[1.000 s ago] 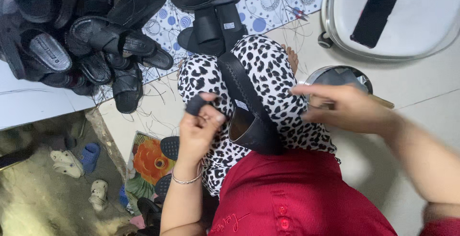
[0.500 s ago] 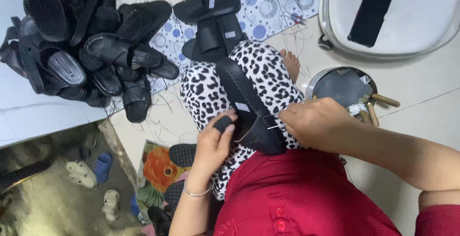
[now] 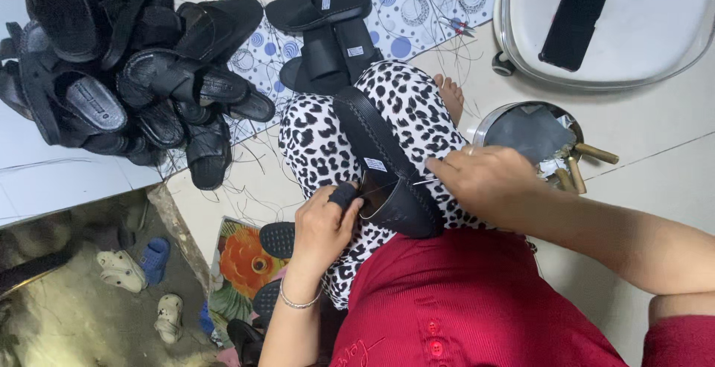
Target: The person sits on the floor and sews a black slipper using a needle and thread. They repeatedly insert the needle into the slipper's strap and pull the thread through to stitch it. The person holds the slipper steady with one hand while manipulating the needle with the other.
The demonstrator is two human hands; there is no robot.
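Observation:
A black sandal (image 3: 387,166) lies lengthwise on my lap, over black-and-white spotted trousers (image 3: 320,136). My left hand (image 3: 324,225) grips the sandal's near strap at its left edge, thumb on top. My right hand (image 3: 488,181) is pinched on a thin needle (image 3: 424,182) whose tip points left at the strap, with a thread running from it to the sandal. Both hands sit close together over my knee.
A heap of black sandals (image 3: 112,77) lies on the floor at the left. Two more sandals (image 3: 328,32) rest on a dotted mat ahead. A round metal tin (image 3: 529,132) with wooden-handled tools stands at the right. A black phone (image 3: 575,18) lies on a white stool.
My right hand has come in from the right to the sandal's strap with the needle. My left hand has slid down along the strap's near end. The view has shifted slightly.

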